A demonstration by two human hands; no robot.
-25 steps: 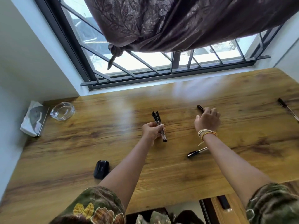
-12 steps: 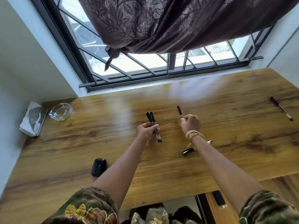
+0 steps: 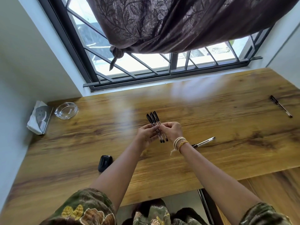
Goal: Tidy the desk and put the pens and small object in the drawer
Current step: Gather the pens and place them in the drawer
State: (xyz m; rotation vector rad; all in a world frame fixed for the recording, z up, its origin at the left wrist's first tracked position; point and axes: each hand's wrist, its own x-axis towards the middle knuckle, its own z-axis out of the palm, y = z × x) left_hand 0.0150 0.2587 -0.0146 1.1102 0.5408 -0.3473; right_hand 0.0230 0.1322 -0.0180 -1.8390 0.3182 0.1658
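Above the middle of the wooden desk (image 3: 227, 143), my left hand (image 3: 146, 133) and my right hand (image 3: 172, 131) meet. Between them they hold three black-capped pens (image 3: 156, 125) bunched together, caps pointing away from me. My left fingers pinch two of them, and my right fingers grip the third against the bunch. Another pen (image 3: 205, 141) lies on the desk just right of my right wrist. A further pen (image 3: 281, 106) lies at the far right. A small black object (image 3: 105, 162) rests on the desk near my left forearm.
A glass ashtray (image 3: 66, 110) and a tissue pack (image 3: 39, 117) sit at the desk's far left corner. A barred window (image 3: 154, 65) with a knotted brown curtain (image 3: 162, 26) stands behind the desk. A lower wooden surface (image 3: 267, 192) shows at bottom right.
My right hand picked a pen up from the desk and carried it left to my left hand, joining it to the two pens held there. The view shifted slightly.
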